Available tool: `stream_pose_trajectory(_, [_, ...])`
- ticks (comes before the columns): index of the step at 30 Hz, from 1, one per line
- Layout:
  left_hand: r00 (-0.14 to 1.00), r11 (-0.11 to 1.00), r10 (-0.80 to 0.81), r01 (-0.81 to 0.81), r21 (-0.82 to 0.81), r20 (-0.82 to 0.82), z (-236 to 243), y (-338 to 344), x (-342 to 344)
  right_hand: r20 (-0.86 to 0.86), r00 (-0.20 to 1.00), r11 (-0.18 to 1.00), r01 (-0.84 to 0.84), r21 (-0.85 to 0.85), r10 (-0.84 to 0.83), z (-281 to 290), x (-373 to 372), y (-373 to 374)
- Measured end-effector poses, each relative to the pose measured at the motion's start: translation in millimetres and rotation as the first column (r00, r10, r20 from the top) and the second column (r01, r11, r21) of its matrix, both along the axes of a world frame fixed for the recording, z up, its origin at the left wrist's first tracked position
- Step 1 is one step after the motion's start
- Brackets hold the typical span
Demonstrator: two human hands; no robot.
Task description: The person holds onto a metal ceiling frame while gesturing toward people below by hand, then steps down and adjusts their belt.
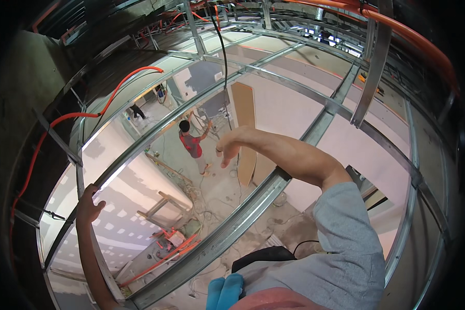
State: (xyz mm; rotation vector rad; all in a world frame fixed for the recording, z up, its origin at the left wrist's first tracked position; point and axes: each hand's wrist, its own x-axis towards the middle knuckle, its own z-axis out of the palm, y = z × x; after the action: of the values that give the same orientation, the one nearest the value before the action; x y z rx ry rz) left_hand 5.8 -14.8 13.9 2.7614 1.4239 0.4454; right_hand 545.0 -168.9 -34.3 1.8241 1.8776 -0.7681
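Note:
At the left, my left hand (90, 206) is curled over a long metal ceiling channel (139, 145), its thumb standing apart. My right hand (229, 145) hangs in mid-air with the wrist bent down and the fingers loosely apart, holding nothing. Below my right forearm, a wider metal channel (227, 230) slants from lower left to upper right; the arm hides part of it. A cross channel (305, 93) passes beyond my right hand and meets the wider one.
Through the grid, far below, a person in a red vest (192, 144) stands with raised arms. Orange conduit (113, 98) curves along the left; more orange pipe (413, 39) runs upper right. A black cable (223, 51) hangs down. Tools and a wooden frame (164, 209) lie on the floor.

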Motion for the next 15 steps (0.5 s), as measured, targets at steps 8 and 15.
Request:
stream_pose_trajectory(8, [1.0, 1.0, -0.017, 0.017, -0.011, 0.004, -1, 5, -3, -0.018, 1.0, 1.0, 0.0, 0.004, 0.0, -4, 1, 1])
stream_pose_trajectory(15, [1.0, 1.0, 0.0, 0.0, -0.027, 0.01, -1, 4, -4, -0.014, 1.0, 0.999, -0.022, 0.043, 0.023, 3, -3, -5])
